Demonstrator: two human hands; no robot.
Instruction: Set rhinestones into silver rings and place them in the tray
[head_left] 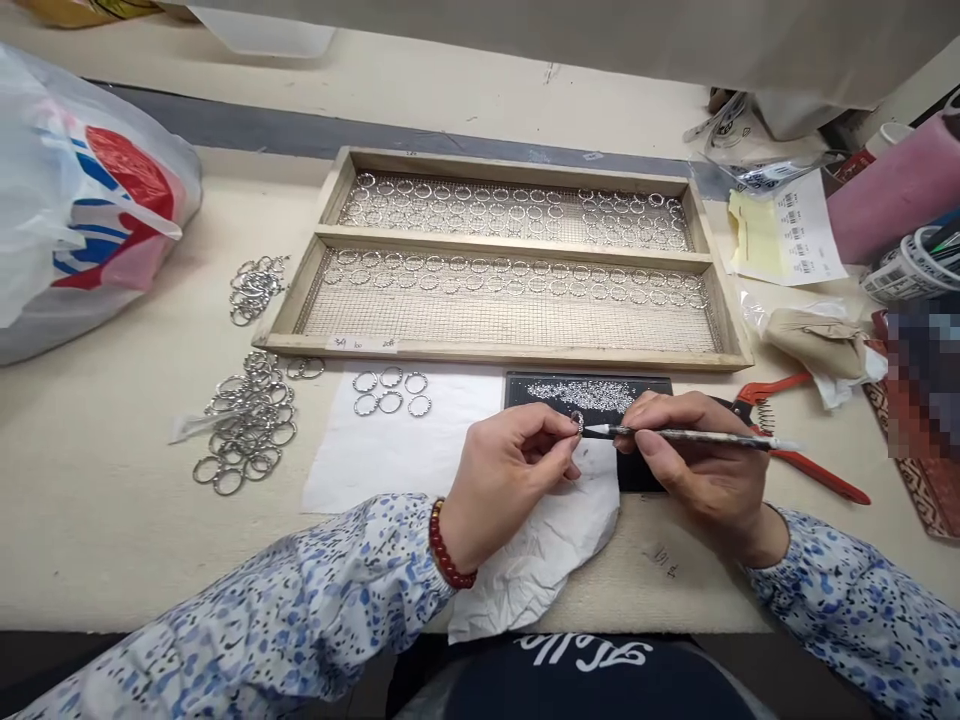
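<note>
Pinching a ring (577,424) in our left hand (517,460), we hold a pen-like tool (697,438) in our right hand (697,475), tip just beside the ring, near a black tray (639,475); ring pile (251,420) left on counter (112,510), wooden tray (517,241) far.

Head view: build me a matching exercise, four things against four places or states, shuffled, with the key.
Things:
1. White-tipped pencil
2. Wooden-framed mesh tray
3. Ring nearest the pencil's tip
4. Tiny silvery stones

Places or states:
A. pinched in the left hand
B. spread on the black tray
C. held in the right hand
D. divided lengthwise in two

Pairs: 1-C, 2-D, 3-A, 4-B
</note>
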